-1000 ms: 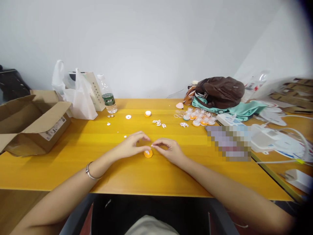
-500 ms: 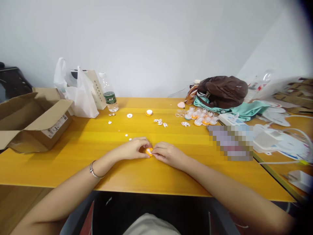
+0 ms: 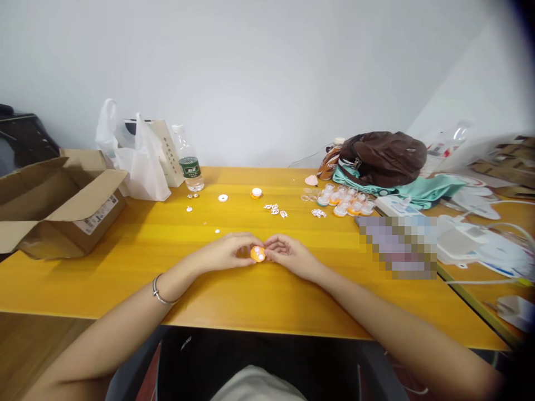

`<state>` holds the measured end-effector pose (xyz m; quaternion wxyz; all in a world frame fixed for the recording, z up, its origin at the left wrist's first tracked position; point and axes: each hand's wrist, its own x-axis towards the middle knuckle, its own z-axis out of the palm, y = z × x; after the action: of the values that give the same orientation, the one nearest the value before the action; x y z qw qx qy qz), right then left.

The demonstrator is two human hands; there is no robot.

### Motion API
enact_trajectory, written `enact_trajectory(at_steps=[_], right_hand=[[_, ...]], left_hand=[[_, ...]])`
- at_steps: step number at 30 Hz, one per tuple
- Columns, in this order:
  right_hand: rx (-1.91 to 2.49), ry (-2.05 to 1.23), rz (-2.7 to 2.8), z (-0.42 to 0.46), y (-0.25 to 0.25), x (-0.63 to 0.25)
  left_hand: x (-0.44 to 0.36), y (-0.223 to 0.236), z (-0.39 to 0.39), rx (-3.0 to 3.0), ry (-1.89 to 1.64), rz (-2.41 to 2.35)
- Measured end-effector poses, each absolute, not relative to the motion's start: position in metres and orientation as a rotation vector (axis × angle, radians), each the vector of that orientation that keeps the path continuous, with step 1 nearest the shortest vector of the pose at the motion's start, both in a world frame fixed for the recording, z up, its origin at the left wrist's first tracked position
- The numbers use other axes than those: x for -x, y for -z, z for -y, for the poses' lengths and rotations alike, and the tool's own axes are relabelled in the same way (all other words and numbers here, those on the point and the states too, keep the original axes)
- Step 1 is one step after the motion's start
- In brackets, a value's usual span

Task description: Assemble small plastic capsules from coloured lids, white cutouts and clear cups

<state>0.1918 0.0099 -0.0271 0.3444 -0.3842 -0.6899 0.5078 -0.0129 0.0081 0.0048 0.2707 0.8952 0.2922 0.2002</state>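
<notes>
Between my two hands, low over the table's near half, is a small orange round piece [image 3: 258, 254] with white round parts on its face. My left hand [image 3: 229, 252] grips its left side between thumb and fingers. At its right edge, the thumb and curled fingers of my right hand [image 3: 290, 257] pinch the rim. Beyond my hands, a white disc [image 3: 217, 231] lies to the left. Farther back are an orange-and-white round piece [image 3: 256, 193], a white ring [image 3: 223, 197] and several white patterned cut-outs [image 3: 275, 209].
An open cardboard box [image 3: 96, 206], a white plastic bag [image 3: 144, 172] and a water bottle [image 3: 191, 167] stand at left. On the right are clear-topped round pieces [image 3: 341, 209], a brown bag [image 3: 384, 156] on teal cloth [image 3: 434, 186], and a blurred-out flat object [image 3: 395, 245].
The orange piece has turned so its face shows more toward me. My right fingers have shifted off its face to its right edge and loosened a little.
</notes>
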Motion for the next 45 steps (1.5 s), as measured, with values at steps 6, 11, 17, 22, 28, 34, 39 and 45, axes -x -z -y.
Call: enact_trajectory(at_steps=[6,11,17,22,28,34,39,45], right_hand=[[0.997,-1.733,1.471,-0.009,0.031,-0.186],[1.028,-1.785,1.324,-0.006,0.024,-0.185],[1.049,-1.843,1.308,-0.006,0.022,-0.183],[1.092,-1.839,1.324,-0.009,0.023,-0.183],[1.1,-1.68,1.168,-0.01,0.024,-0.178],[0.974,-1.512,0.983,-0.008,0.028,-0.171],[0.95,-1.499,0.974,-0.003,0.031,-0.167],[0.923,-1.46,0.986,-0.001,0.032,-0.167]], left_hand=[[0.014,-0.008,-0.008,-2.3,-0.587,-0.768],[0.011,0.0,-0.012,-1.972,-0.699,-0.868],[0.005,0.009,-0.016,-1.765,-0.763,-0.915],[-0.001,0.01,-0.014,-1.739,-0.807,-0.948],[-0.006,0.01,-0.009,-1.883,-1.043,-1.03],[-0.015,0.006,0.002,-2.353,-1.157,-1.16],[-0.02,0.006,0.002,-2.267,-1.138,-1.26],[-0.02,0.004,0.003,-2.234,-1.116,-1.312]])
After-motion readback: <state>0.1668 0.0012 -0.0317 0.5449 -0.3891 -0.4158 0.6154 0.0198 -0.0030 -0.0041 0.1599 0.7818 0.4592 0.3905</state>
